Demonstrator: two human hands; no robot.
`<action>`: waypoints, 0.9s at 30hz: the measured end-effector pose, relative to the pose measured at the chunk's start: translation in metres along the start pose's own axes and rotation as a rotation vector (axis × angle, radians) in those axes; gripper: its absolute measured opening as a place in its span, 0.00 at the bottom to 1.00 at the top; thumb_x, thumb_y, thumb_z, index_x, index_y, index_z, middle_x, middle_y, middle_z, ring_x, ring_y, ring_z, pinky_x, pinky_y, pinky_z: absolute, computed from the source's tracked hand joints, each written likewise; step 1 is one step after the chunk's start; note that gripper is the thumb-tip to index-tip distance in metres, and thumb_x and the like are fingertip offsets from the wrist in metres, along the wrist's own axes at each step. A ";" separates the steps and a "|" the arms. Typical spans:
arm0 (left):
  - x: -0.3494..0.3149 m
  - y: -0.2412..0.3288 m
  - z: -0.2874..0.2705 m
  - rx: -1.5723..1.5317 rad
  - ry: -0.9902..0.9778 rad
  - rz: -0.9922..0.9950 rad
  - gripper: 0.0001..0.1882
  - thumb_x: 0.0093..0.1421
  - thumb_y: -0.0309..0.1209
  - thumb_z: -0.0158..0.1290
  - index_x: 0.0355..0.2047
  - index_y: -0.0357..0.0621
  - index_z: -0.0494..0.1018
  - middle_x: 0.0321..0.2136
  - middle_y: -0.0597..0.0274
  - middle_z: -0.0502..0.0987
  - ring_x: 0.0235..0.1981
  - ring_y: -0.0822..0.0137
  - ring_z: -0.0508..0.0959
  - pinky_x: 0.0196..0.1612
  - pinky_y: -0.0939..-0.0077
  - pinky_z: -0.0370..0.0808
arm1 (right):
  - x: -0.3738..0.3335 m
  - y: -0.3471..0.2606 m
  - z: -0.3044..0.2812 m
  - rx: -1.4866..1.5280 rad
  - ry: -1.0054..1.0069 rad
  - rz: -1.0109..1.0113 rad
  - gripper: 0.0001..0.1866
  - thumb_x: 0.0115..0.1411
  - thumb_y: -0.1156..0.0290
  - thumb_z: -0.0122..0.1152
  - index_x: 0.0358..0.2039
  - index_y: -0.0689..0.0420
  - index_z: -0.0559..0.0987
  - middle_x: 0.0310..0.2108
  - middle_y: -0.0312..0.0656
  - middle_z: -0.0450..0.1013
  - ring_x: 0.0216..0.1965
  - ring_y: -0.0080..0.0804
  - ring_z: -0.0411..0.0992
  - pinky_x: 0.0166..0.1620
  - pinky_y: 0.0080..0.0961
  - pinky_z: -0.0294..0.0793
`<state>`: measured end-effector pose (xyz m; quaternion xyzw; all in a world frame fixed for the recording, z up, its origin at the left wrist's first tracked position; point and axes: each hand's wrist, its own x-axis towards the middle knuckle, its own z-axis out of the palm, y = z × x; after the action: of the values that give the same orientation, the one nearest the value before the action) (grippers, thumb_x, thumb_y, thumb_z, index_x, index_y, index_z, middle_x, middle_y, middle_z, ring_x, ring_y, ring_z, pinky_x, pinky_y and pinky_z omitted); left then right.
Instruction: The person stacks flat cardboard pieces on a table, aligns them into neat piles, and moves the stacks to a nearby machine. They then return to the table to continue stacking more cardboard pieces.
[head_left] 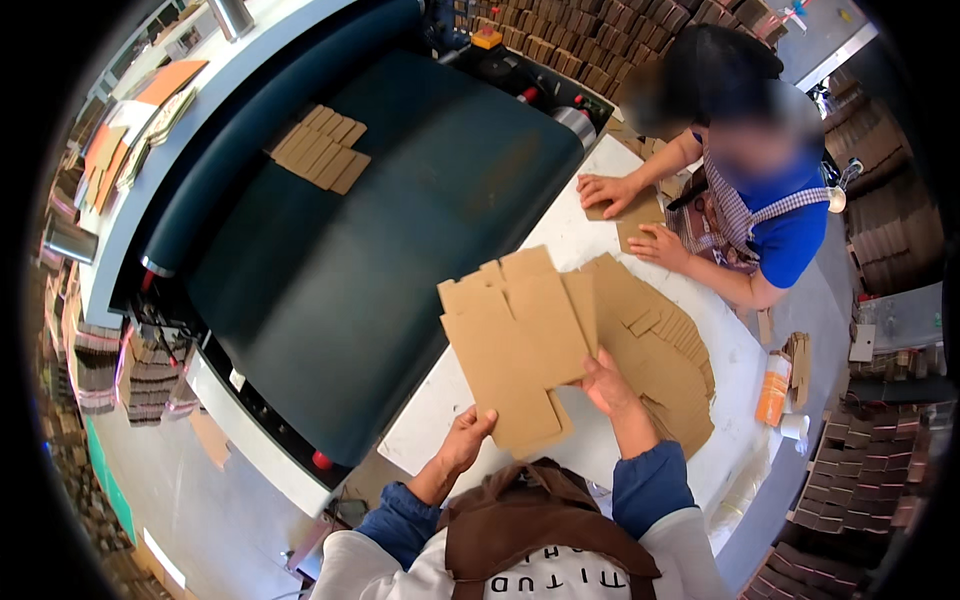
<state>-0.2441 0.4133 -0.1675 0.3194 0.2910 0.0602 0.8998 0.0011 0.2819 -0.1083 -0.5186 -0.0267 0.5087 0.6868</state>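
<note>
Cardboard sheets [520, 350], a few flat overlapping pcs w/ notched edges, held btw both hands over the worktop, in front of the wearer; top edge points twd the belt side. Can't tell if their R edge touches the spread beside it.

Biggest first: dark green conveyor belt [330, 300], wide, on a white-framed machine, fills L/upper L. White worktop [725, 320] next, running alongside belt's R side. Brown cardboard stacks [870, 465] at far R, more in bg.

Co-worker [790, 250], blue top + checked apron straps, at worktop's far R side, both hands on a smaller cardboard pc [640, 208] lying there.

Fanned cardboard spread [650, 340] on worktop, just R of held sheets, layers overlapping. Smaller cardboard batch [320, 150] flat on belt, upper L, pcs staggered, well apart from the wearer.

L hand [468, 438]: closed in a narrow pinch on lower L edge of sheets, thumb on top. R hand [607, 383]: gripping R edge, thumb + fingers partly hidden.

Orange/white container [772, 390] nr worktop's R edge; white cup [795, 427], smallest, just below it.
</note>
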 end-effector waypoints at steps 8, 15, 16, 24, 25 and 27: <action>-0.003 -0.023 -0.071 0.409 0.336 0.053 0.39 0.65 0.59 0.41 0.66 0.44 0.55 0.56 0.58 0.67 0.54 0.63 0.69 0.52 0.67 0.68 | -0.079 0.006 0.095 -1.181 0.141 -0.275 0.26 0.58 0.66 0.60 0.57 0.55 0.70 0.45 0.54 0.74 0.45 0.45 0.76 0.46 0.36 0.75; 0.049 0.057 -0.059 0.398 0.182 0.370 0.41 0.67 0.62 0.25 0.68 0.44 0.51 0.68 0.55 0.51 0.68 0.58 0.51 0.68 0.61 0.49 | -0.095 0.046 0.099 -1.377 0.109 -0.316 0.45 0.50 0.65 0.69 0.66 0.55 0.55 0.62 0.55 0.60 0.60 0.52 0.62 0.60 0.42 0.65; 0.053 0.060 -0.050 0.357 0.117 0.340 0.41 0.67 0.62 0.24 0.67 0.44 0.52 0.67 0.54 0.54 0.68 0.59 0.52 0.68 0.61 0.49 | -0.095 0.046 0.097 -1.421 0.119 -0.379 0.46 0.50 0.65 0.70 0.66 0.55 0.55 0.62 0.55 0.59 0.61 0.51 0.61 0.60 0.41 0.64; 0.068 0.021 -0.016 0.435 -0.185 0.150 0.43 0.67 0.62 0.19 0.62 0.41 0.63 0.64 0.55 0.62 0.67 0.58 0.55 0.68 0.62 0.47 | -0.099 0.022 0.083 -1.400 0.196 -0.224 0.39 0.51 0.65 0.68 0.62 0.54 0.62 0.56 0.52 0.66 0.57 0.49 0.66 0.56 0.41 0.68; 0.066 0.018 -0.017 0.449 -0.130 0.178 0.42 0.67 0.62 0.19 0.63 0.41 0.62 0.64 0.55 0.62 0.67 0.58 0.55 0.68 0.62 0.48 | -0.099 0.022 0.077 -1.423 0.172 -0.170 0.36 0.52 0.64 0.67 0.61 0.54 0.64 0.53 0.53 0.69 0.54 0.48 0.68 0.54 0.41 0.69; 0.071 0.016 -0.003 0.462 -0.054 0.251 0.41 0.68 0.61 0.20 0.64 0.41 0.60 0.64 0.56 0.61 0.67 0.58 0.55 0.68 0.63 0.48 | -0.097 0.019 0.061 -1.456 0.159 -0.195 0.30 0.54 0.63 0.64 0.57 0.55 0.69 0.46 0.53 0.73 0.49 0.49 0.71 0.50 0.41 0.71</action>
<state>-0.1868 0.4483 -0.1943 0.5514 0.2311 0.0949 0.7960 -0.0928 0.2519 -0.0469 -0.8735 -0.3536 0.2598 0.2107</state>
